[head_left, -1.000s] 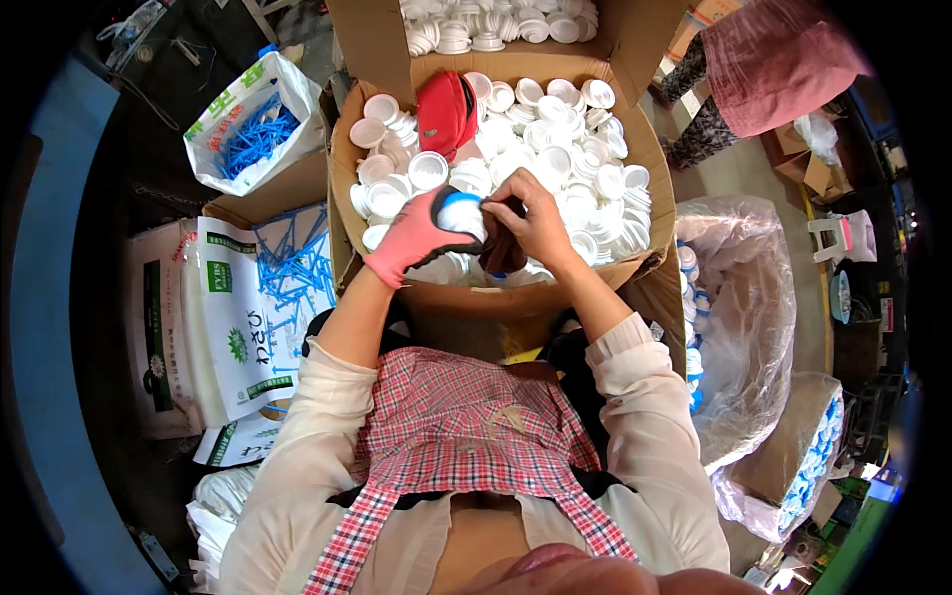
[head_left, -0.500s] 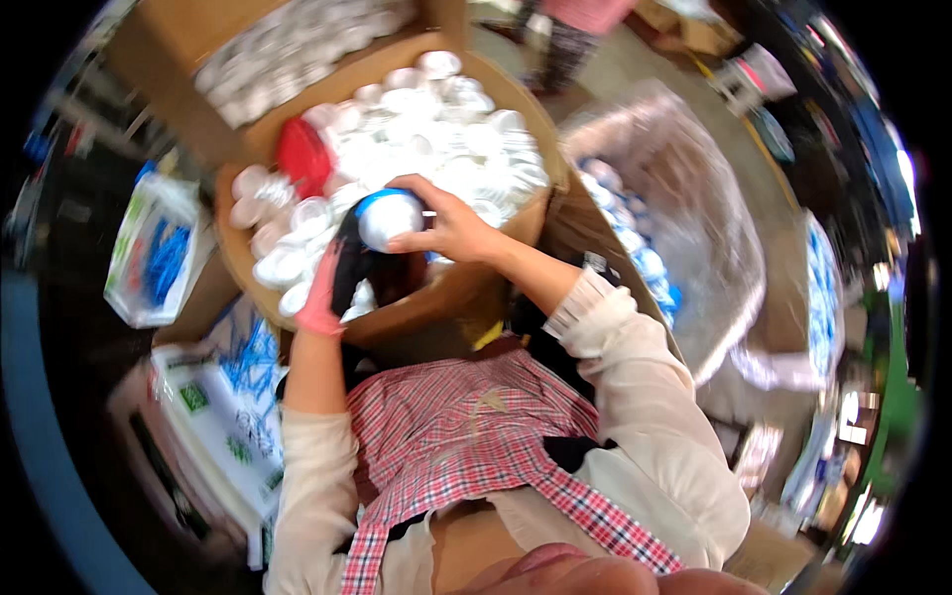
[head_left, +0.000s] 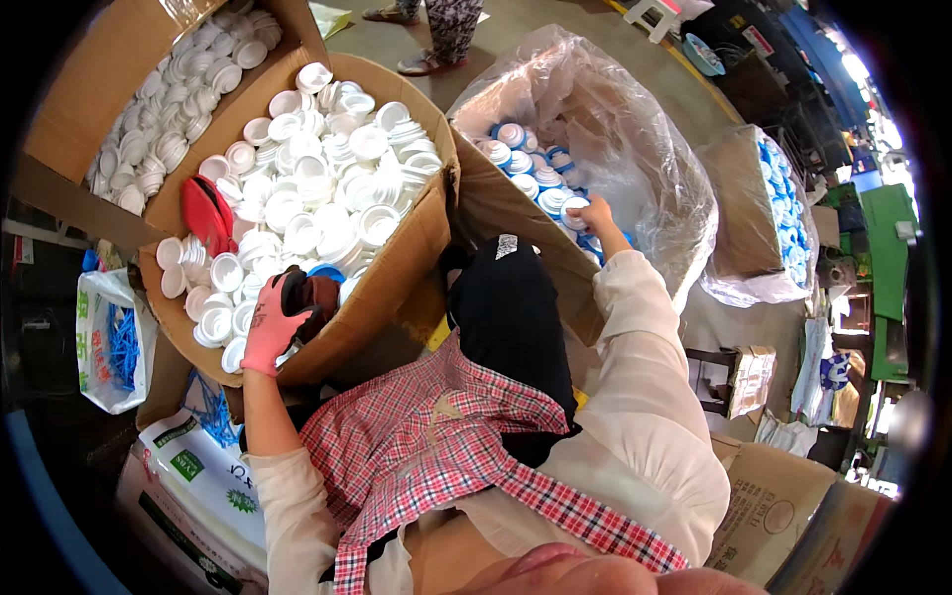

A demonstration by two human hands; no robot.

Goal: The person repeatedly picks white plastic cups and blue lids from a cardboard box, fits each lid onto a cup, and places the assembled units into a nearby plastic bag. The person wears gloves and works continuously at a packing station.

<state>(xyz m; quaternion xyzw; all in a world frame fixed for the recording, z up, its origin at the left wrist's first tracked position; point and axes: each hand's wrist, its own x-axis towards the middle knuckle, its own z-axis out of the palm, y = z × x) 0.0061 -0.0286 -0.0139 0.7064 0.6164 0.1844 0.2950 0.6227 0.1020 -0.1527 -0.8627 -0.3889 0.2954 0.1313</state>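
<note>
My right hand (head_left: 599,220), bare, reaches into the plastic-lined box on the right. Its fingers are closed on a white and blue cap (head_left: 573,211), above other white and blue caps (head_left: 524,164). My left hand (head_left: 280,319) wears a pink glove with dark fingers and rests at the near edge of the cardboard box of white caps (head_left: 297,198). The gloved fingers are curled; what they hold, if anything, is hidden. Just past them shows a blue rim (head_left: 325,272), and beside them something dark brown (head_left: 319,300). A red pouch (head_left: 207,214) lies on the white caps.
Another carton of white caps (head_left: 188,94) stands far left. The clear plastic liner (head_left: 635,149) rises round the right-hand box. Further right stands a box of blue pieces (head_left: 783,213). A white bag (head_left: 117,337) with blue strips is at left. Someone's legs (head_left: 448,30) show ahead.
My hands have parted. My right hand has moved right, with a white and blue cap, into the lined box; my left has drawn left and down. The view has turned right.
</note>
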